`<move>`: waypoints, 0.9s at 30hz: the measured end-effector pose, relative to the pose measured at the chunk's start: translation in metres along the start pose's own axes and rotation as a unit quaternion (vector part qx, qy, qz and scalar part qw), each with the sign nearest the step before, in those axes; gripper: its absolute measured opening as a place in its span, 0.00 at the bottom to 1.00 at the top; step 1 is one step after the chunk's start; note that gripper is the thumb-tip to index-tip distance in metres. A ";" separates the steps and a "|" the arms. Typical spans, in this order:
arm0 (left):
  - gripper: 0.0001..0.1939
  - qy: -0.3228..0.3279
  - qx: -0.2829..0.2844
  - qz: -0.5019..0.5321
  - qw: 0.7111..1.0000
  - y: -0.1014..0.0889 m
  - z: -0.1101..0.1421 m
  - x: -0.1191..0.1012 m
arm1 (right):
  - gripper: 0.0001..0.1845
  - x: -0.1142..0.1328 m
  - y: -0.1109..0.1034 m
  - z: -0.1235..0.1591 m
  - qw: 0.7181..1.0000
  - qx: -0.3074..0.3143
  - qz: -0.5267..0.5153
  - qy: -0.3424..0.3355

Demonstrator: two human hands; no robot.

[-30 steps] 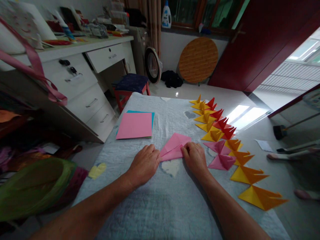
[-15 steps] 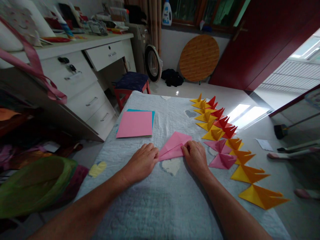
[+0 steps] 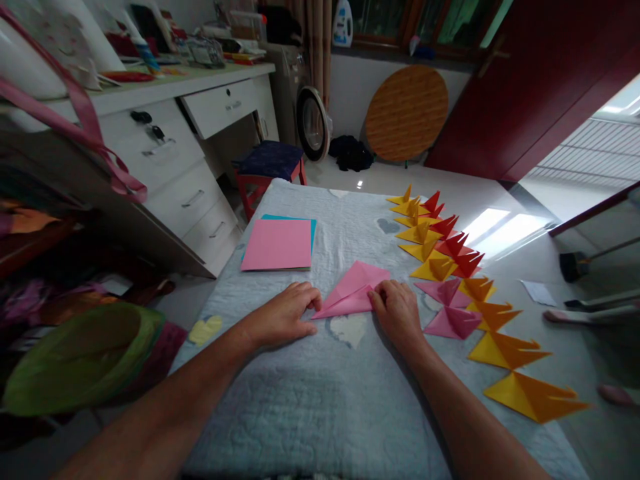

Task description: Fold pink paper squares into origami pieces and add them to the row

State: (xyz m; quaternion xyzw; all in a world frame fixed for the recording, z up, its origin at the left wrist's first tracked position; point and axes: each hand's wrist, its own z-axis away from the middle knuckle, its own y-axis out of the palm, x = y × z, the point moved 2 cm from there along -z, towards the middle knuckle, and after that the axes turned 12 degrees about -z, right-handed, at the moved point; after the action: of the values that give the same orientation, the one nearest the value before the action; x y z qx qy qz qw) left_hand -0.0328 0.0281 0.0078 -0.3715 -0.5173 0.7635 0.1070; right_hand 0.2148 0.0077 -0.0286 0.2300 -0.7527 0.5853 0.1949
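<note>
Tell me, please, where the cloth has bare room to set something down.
Bare cloth shows between the forearms, and beyond the pink folded paper, between the paper stack and the yellow paper figures. The right side is crowded, pink paper figures nearest the right hand.

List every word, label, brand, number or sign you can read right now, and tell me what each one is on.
No text can be read in this view.
White bottle: label too small and blurred to read.
Blue-and-white tube: any print too blurred to read.
Washer: any markings too small to read.
Folded sheet, stack, paper figures: no writing shows.
</note>
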 end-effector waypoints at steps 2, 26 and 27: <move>0.10 -0.003 0.002 0.000 1.000 -0.001 -0.001 0.000 | 0.11 0.000 0.000 0.000 1.000 0.000 0.000 0.001; 0.01 -0.058 -0.043 -0.044 0.996 0.004 -0.007 -0.013 | 0.11 0.001 0.000 -0.002 1.000 0.008 0.010 0.026; 0.01 -0.056 -0.047 -0.051 0.996 0.005 -0.007 -0.013 | 0.11 0.001 0.000 -0.002 0.999 0.011 0.010 0.029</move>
State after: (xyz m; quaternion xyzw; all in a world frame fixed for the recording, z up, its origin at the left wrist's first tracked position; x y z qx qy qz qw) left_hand -0.0184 0.0240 0.0082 -0.3062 -0.5762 0.7513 0.0988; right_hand 0.2142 0.0095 -0.0280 0.2077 -0.7426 0.6017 0.2084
